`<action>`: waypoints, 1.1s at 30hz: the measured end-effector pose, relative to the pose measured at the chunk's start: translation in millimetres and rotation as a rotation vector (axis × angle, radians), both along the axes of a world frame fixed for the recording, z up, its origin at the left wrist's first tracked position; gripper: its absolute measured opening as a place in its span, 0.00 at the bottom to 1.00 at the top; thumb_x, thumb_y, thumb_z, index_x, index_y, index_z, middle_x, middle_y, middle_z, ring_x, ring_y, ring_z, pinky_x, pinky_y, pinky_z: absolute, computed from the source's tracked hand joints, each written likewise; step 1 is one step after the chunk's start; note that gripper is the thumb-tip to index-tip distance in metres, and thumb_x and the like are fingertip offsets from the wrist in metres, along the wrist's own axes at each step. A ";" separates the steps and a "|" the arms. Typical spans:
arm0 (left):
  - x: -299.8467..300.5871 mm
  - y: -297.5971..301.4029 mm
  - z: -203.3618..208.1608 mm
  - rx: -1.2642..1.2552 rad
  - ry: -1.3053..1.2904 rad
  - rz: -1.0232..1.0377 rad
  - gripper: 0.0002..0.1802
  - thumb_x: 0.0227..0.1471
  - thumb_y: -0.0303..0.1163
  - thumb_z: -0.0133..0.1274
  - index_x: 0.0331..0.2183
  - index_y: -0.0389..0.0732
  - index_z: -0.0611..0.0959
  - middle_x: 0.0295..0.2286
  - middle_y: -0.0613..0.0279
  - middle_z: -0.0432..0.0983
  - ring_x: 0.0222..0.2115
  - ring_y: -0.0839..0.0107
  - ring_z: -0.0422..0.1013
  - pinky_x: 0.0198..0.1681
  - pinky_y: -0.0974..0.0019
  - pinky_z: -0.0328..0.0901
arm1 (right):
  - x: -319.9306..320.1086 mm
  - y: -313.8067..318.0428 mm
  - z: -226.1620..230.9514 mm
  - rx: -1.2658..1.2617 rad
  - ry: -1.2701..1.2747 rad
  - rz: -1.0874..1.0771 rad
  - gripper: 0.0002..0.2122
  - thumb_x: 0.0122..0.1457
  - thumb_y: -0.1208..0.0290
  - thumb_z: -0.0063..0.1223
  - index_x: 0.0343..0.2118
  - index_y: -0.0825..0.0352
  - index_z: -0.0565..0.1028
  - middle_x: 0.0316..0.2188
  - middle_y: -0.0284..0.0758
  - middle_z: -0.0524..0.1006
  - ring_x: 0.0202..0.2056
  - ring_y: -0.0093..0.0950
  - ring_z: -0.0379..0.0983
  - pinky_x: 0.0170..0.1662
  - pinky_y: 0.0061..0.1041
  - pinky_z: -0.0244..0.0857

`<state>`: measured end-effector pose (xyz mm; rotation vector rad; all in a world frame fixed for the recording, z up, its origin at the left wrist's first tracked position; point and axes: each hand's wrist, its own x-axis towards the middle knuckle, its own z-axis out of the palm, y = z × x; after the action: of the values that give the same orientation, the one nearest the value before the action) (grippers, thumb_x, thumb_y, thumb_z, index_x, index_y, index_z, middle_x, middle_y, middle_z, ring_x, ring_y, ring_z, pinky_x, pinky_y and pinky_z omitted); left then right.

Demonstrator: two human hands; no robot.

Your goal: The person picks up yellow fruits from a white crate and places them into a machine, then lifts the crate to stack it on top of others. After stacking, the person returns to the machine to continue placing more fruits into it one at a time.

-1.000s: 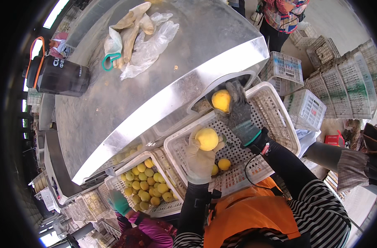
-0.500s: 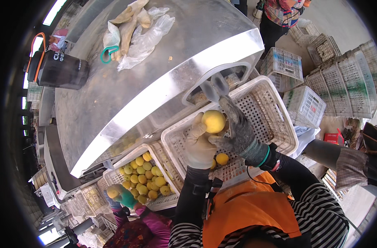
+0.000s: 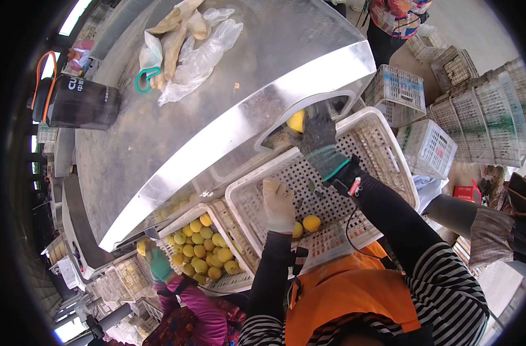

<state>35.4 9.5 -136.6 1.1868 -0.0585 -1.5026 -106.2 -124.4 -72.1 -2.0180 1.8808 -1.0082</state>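
Note:
My right hand (image 3: 319, 132), in a dark grey glove, grips a yellow round fruit (image 3: 296, 121) at an opening in the metal table's side (image 3: 263, 141). It hides most of the grey metal piece there. My left hand (image 3: 279, 205), in a pale glove, hovers over the white plastic crate (image 3: 398, 167) with its fingers curled; I see nothing in them. Beside that hand, two yellow fruits lie in the crate, one of them (image 3: 312, 223) in fuller view. Small dark green bits, perhaps leaves (image 3: 316, 189), lie on the crate floor.
A second crate (image 3: 240, 281) full of yellow fruit stands to the left. A co-worker's green-gloved hand (image 3: 159, 265) holds a fruit beside it. Gloves (image 3: 173, 46), a plastic bag (image 3: 202, 63) and a black jug (image 3: 84, 102) lie on the metal table (image 3: 176, 132). Stacked crates (image 3: 476, 121) stand at right.
My right hand has moved up and away with the fruit, from over the crate to the table's opening. My left hand has let go of that fruit and sunk slightly. The co-worker's hand moved left.

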 end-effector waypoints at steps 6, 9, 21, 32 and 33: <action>39.7 70.0 -139.6 0.351 -0.801 -0.603 0.20 0.51 0.42 0.45 0.34 0.32 0.75 0.30 0.52 0.72 0.32 0.62 0.68 0.35 0.61 0.63 | 7.7 -9.9 18.5 0.059 0.066 0.068 0.30 0.47 0.48 0.53 0.45 0.69 0.68 0.40 0.50 0.68 0.43 0.46 0.65 0.46 0.43 0.60; 64.9 115.7 -213.3 0.268 -1.033 -1.159 0.18 0.51 0.39 0.45 0.34 0.33 0.77 0.32 0.50 0.73 0.32 0.58 0.70 0.35 0.59 0.64 | 11.1 14.5 26.1 -0.622 -0.005 0.068 0.26 0.51 0.56 0.55 0.49 0.64 0.64 0.37 0.40 0.69 0.36 0.38 0.69 0.37 0.39 0.64; 57.0 136.1 -242.9 -0.142 -1.382 -1.486 0.16 0.49 0.41 0.46 0.36 0.41 0.78 0.32 0.52 0.75 0.35 0.54 0.72 0.38 0.60 0.68 | 33.1 196.3 -214.5 1.181 0.384 0.567 0.21 0.46 0.52 0.53 0.40 0.60 0.74 0.39 0.39 0.75 0.38 0.38 0.72 0.46 0.35 0.63; -5.4 1.0 60.5 -0.122 0.288 -0.011 0.18 0.54 0.44 0.46 0.39 0.40 0.73 0.37 0.61 0.72 0.40 0.65 0.68 0.48 0.59 0.63 | -10.7 142.3 21.7 0.099 -0.297 0.412 0.38 0.44 0.56 0.59 0.56 0.68 0.55 0.55 0.47 0.58 0.55 0.46 0.54 0.58 0.43 0.47; -5.6 -4.2 72.7 -0.192 0.276 -0.029 0.21 0.54 0.45 0.45 0.45 0.43 0.69 0.39 0.60 0.69 0.41 0.64 0.67 0.48 0.58 0.64 | -15.8 138.1 50.5 0.179 -0.332 0.446 0.38 0.46 0.56 0.58 0.56 0.69 0.55 0.54 0.48 0.58 0.55 0.47 0.54 0.58 0.43 0.47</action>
<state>29.7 5.4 -63.9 0.8227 -0.0327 -1.6352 -122.0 13.7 -21.7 -1.9019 1.2339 -0.9386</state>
